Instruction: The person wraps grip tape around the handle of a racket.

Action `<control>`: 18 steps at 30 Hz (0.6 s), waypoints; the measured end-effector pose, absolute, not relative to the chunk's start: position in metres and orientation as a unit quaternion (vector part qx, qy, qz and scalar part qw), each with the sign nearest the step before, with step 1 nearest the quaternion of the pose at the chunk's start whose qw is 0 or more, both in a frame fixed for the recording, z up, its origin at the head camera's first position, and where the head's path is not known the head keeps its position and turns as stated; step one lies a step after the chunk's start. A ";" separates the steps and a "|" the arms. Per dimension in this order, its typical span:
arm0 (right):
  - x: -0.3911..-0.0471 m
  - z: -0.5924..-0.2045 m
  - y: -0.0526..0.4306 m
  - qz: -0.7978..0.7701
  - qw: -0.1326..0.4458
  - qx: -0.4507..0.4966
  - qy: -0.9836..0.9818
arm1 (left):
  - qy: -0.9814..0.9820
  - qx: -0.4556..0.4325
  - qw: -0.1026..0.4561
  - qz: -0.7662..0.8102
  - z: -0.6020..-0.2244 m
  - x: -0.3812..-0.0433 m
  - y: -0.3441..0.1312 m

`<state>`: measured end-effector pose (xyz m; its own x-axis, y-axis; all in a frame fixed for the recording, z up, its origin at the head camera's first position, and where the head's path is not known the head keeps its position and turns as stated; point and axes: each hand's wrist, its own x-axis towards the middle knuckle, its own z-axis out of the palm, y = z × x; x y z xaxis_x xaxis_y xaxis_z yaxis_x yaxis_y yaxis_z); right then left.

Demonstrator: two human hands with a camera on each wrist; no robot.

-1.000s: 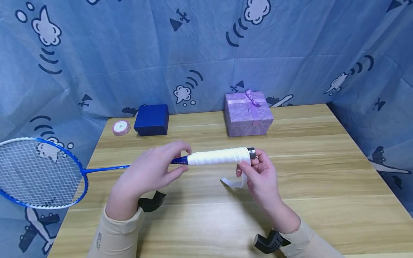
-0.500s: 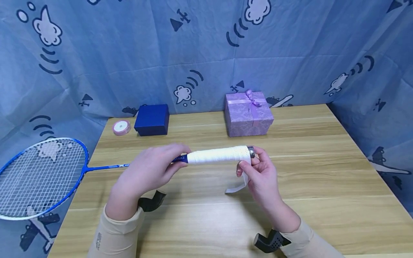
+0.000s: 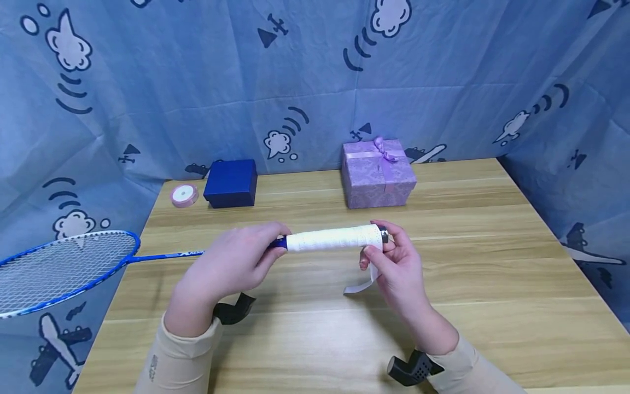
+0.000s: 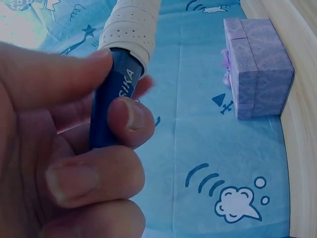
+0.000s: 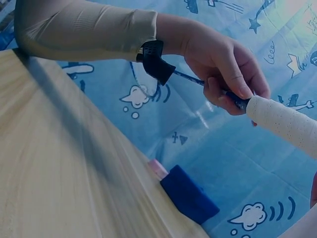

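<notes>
A blue and white badminton racket [image 3: 169,255] is held level above the table, its strung head off the left edge. White perforated grip tape [image 3: 332,239] wraps most of its handle. My left hand [image 3: 233,260] grips the blue cone just below the wrap; in the left wrist view, the thumb and fingers [image 4: 94,173] close round this part. At the handle's butt, my right hand [image 3: 401,268] pinches the tape between thumb and fingers. A short loose tail [image 3: 359,288] of tape hangs under that hand. The dark butt end [image 3: 384,235] shows beyond the wrap, partly covered by the fingers.
On the wooden table [image 3: 305,339], a ribbon spool [image 3: 184,195] and a dark blue box [image 3: 230,184] stand at the back left. A purple gift box [image 3: 379,174] with a bow stands further right. A blue patterned curtain [image 3: 315,71] hangs behind.
The racket has turned about its long axis, so its head now looks narrower and flatter. The tape tail has swung slightly right and down. Both hands stay nearly in place.
</notes>
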<state>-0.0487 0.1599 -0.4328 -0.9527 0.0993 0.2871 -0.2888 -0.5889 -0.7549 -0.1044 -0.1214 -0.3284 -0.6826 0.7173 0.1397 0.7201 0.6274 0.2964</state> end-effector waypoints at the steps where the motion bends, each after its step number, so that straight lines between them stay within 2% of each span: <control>1: -0.049 -0.433 0.160 0.885 0.109 0.107 -0.439 | -0.903 -0.395 -0.001 -0.170 -0.328 -0.104 -0.121; 6: -0.048 -0.432 0.158 0.887 0.109 0.113 -0.434 | -0.899 -0.396 -0.007 -0.190 -0.327 -0.104 -0.122; 18: -0.048 -0.434 0.159 0.886 0.119 0.107 -0.435 | -0.890 -0.416 0.027 -0.186 -0.330 -0.104 -0.123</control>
